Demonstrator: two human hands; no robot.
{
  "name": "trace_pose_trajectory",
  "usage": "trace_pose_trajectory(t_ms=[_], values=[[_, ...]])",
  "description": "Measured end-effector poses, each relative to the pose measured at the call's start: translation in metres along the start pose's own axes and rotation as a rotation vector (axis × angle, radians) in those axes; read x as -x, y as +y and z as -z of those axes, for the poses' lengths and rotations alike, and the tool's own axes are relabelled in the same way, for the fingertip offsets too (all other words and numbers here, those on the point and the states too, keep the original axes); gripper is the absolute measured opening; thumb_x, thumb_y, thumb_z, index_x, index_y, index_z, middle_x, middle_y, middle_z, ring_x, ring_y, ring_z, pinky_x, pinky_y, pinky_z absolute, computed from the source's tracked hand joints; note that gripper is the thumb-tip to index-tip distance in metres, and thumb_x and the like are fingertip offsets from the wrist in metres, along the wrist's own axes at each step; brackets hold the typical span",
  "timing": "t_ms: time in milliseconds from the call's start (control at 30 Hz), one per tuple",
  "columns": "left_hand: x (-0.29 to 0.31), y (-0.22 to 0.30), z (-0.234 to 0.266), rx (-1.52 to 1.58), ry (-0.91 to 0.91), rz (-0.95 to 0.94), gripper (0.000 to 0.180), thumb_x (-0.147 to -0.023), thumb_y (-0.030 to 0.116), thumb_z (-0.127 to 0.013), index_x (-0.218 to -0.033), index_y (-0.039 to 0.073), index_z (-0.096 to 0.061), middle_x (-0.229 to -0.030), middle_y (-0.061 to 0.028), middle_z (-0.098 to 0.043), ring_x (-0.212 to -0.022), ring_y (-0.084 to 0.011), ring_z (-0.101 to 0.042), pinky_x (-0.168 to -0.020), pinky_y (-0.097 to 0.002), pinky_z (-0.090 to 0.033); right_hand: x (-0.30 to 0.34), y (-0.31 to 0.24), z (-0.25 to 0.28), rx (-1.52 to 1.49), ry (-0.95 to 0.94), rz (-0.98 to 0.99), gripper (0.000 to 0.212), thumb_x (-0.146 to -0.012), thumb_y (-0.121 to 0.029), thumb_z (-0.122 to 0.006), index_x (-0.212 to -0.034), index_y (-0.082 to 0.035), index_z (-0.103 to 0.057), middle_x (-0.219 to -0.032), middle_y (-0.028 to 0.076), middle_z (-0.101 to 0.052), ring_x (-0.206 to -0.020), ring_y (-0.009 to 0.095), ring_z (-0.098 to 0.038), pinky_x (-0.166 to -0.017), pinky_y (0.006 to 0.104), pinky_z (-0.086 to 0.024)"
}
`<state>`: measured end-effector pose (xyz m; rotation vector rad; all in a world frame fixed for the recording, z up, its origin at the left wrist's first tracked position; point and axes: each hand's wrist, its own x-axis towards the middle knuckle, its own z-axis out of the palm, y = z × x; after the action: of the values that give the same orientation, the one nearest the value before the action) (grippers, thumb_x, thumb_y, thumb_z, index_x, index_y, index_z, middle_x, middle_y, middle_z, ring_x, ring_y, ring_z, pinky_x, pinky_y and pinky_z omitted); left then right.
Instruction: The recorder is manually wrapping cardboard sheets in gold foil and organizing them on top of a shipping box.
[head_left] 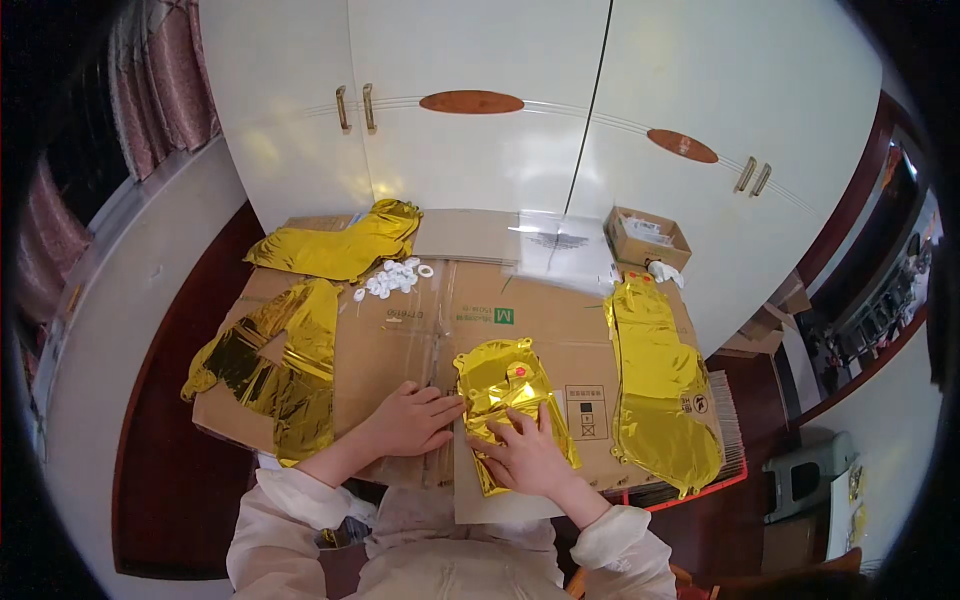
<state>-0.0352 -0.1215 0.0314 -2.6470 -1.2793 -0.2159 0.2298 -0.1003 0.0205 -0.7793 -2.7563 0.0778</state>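
A folded gold foil balloon (500, 375) with a small red spot lies in front of me, on a light tan cardboard sheet (468, 508). Flat on its lower half rests my right hand (525, 455), fingers spread. My left hand (412, 422) lies palm down at the balloon's left side, fingers stretched toward its edge and the fingertips at or just beside it. Neither hand grips anything. Other flat gold foil balloons lie around: one at the right (655, 385), one at the left (305, 340), and one at the far left (345, 245).
The work surface is brown cardboard (390, 345). A pile of small white pieces (393, 278) lies at its far left. Behind are a grey-brown board (465, 235), a clear plastic sheet (565, 250) and a small open carton (648, 240). White cabinets (480, 50) stand beyond.
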Motion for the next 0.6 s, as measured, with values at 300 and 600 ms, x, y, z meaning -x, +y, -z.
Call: trace_pose_trajectory(t_ms=[300,600], values=[[-0.006,-0.004,-0.005,-0.004,0.004,0.068,0.051,-0.091,0.042,-0.057,-0.132,0.011,-0.056,-0.131,-0.0011,-0.059,-0.110,-0.0184,-0.054,-0.092,-0.0411,-0.041,0.001,0.000,0.000,0.013,0.000,0.008,0.044,-0.087,-0.036,-0.062,-0.131,-0.035,-0.059,-0.129,0.004,-0.054,-0.123,0.033,-0.045,-0.104,0.0739,-0.023],[-0.006,-0.017,0.017,0.086,-0.194,-0.113,0.052,-0.088,0.055,-0.058,-0.134,0.033,-0.056,-0.145,-0.0147,-0.045,-0.120,-0.0304,-0.049,-0.097,-0.0451,-0.039,0.002,0.000,-0.002,-0.007,-0.002,-0.001,0.049,-0.085,-0.034,-0.062,-0.134,-0.035,-0.057,-0.130,0.006,-0.054,-0.123,0.035,-0.046,-0.104,0.0743,-0.023]])
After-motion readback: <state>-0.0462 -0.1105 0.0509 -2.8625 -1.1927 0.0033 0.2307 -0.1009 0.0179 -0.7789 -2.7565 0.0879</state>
